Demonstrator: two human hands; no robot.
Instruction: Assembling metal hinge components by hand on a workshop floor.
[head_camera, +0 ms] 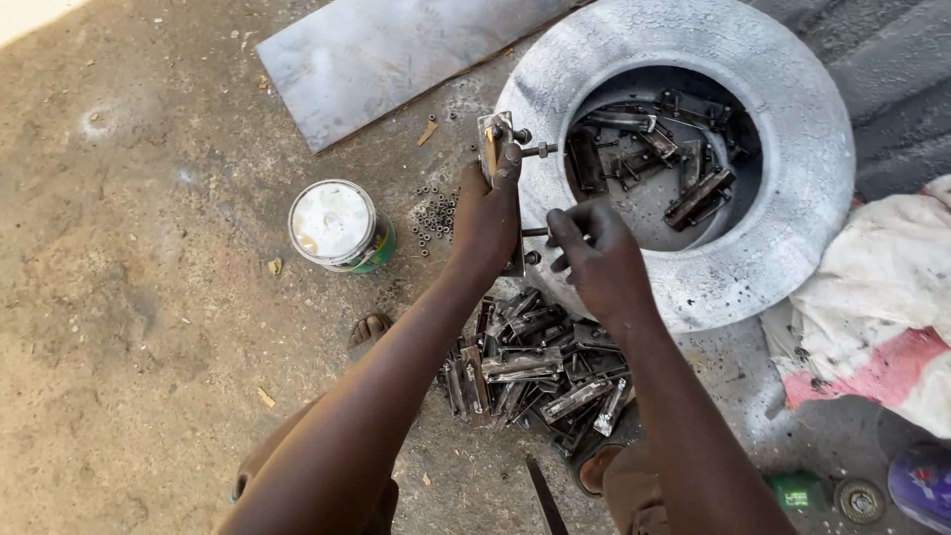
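Resting on the dirt ground (129, 327), a big grey tyre-shaped ring (792, 109) is seen at the top right, with much bare room left on the left side. A flat metal bracket (492, 139) with bolts is held upright against the ring's edge by the left hand (485, 213), which is closed tight around it. A bolt on it is pinched by the right hand (594, 258), fingers curled shut. One paint tin (340, 226) is set near the left hand. One pile of metal brackets (535, 372) lies below the hands, and more lie inside the ring. Small nuts (436, 213) are scattered by the tin. One metal sheet (386, 54) lies at the top.
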